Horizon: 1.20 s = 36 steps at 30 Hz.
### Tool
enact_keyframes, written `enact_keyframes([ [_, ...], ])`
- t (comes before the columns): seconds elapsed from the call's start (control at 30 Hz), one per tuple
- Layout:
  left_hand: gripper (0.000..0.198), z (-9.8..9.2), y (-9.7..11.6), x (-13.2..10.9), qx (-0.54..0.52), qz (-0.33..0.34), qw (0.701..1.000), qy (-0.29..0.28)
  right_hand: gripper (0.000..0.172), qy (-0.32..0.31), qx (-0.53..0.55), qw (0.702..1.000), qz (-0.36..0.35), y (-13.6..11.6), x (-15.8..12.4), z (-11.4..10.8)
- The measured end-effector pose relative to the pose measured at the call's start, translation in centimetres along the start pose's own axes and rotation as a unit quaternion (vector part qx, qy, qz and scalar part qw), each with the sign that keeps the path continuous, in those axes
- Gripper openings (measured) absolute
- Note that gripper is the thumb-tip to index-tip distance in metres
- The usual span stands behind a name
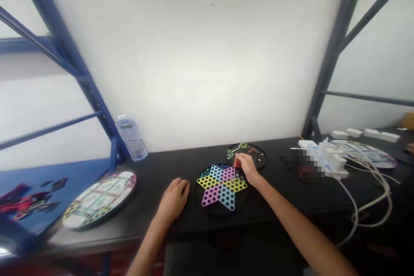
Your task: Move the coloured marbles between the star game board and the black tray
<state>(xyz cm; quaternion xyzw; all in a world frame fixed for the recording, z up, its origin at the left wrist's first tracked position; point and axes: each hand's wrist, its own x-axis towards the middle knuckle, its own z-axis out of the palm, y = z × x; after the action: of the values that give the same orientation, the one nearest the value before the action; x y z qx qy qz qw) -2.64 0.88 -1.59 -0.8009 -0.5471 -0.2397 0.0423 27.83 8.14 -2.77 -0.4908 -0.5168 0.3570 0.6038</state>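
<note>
A star-shaped Chinese checkers board (220, 184) in pink, yellow and light blue, full of round holes, lies on a dark round base on the black table. Several clear marbles (238, 177) sit around its upper right point. Beside the board's left edge my left hand (175, 196) rests on the table, fingers curled in loosely and apparently holding nothing. My right hand (245, 164) is over the gap between the board and a round black tray (263, 159) of coloured marbles. Its fingertips are pinched together, and whatever they hold is too small to make out.
Left on the table lies an oval printed game board (100, 200), with a clear plastic bottle (132, 139) behind it. To the right are white power strips (326, 157) with looping cables (384, 198) and another printed board (371, 155). Blue and dark metal posts flank the table before a white wall.
</note>
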Motion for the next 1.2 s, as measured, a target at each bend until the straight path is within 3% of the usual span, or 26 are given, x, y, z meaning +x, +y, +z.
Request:
enact_keyframes([
  [0.1,0.031,-0.1,0.0,0.0,-0.001,0.001,1.000,-0.002,0.025,-0.044,-0.071,0.993,-0.086,-1.7,-1.2,-0.6],
  [0.17,0.031,-0.1,0.0,0.0,-0.004,0.003,1.000,-0.001,0.015,-0.128,-0.109,0.975,-0.145,-2.8,-2.6,-1.1],
  [0.23,0.031,-0.1,0.1,0.0,-0.006,0.003,1.000,-0.001,0.021,-0.225,-0.148,0.945,-0.186,-3.5,-4.3,-1.5],
  [0.3,0.031,-0.1,0.1,0.0,-0.007,0.002,1.000,0.000,0.019,-0.273,-0.179,0.923,-0.202,-3.6,-5.8,-1.8],
  [0.4,0.030,-0.1,0.1,0.0,-0.008,0.004,1.000,-0.001,0.008,-0.295,-0.202,0.913,-0.197,-3.2,-6.7,-2.1],
  [0.53,0.030,-0.1,0.0,0.0,-0.008,0.003,1.000,-0.003,0.002,-0.290,-0.206,0.916,-0.183,-2.9,-6.1,-2.6],
  [0.77,0.030,-0.2,0.0,-0.1,-0.010,-0.002,1.000,-0.006,0.018,-0.158,-0.232,0.942,-0.184,-1.8,-4.3,-4.4],
  [1.0,0.031,-0.3,0.1,-0.1,-0.009,-0.003,1.000,-0.010,0.026,-0.149,-0.251,0.933,-0.209,-1.0,-4.2,-4.0],
  [1.2,0.031,-0.2,0.0,0.0,-0.010,-0.004,1.000,-0.008,0.020,-0.153,-0.269,0.931,-0.194,-0.8,-3.9,-4.2],
])
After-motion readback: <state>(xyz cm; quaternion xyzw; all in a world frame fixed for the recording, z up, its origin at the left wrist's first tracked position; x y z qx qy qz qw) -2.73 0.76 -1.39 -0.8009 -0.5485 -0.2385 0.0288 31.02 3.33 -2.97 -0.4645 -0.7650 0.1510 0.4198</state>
